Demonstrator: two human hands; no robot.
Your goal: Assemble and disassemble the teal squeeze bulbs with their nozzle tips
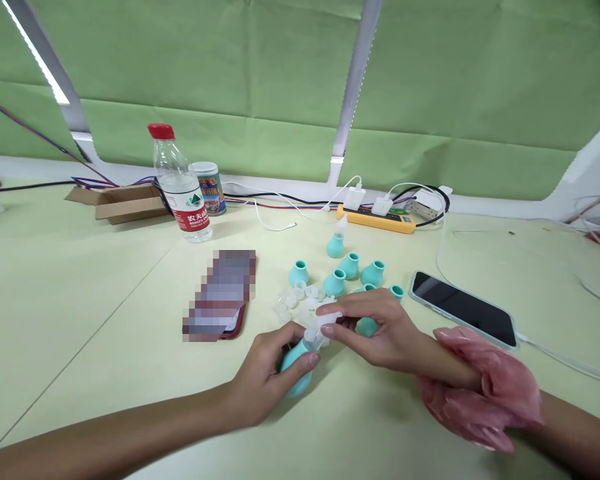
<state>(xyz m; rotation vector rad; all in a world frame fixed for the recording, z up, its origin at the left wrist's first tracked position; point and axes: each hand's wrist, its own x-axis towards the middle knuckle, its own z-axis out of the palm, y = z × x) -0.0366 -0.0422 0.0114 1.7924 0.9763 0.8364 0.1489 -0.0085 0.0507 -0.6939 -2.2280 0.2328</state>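
Observation:
In the head view, my left hand (257, 387) is closed around a teal squeeze bulb (295, 373), which leans with its neck up and to the right. A whitish translucent plastic piece sits at that neck. My right hand (390, 333) pinches a translucent plastic nozzle (329, 325) right beside it; whether the two pieces touch is hard to make out. Behind my hands lies a pile of small translucent plastic parts (293, 299). Several more teal bulbs (335, 284) stand around the pile, some partly covered by my right hand. Farther back, one bulb (335, 247) carries a translucent tip.
A phone (243, 319) with a blurred screen lies left, another phone (463, 308) on a cable right. At the back stand a water bottle (185, 193), a can (213, 190), an open cardboard box (130, 205) and a yellow power strip (375, 221). Pink material (485, 387) wraps my right wrist.

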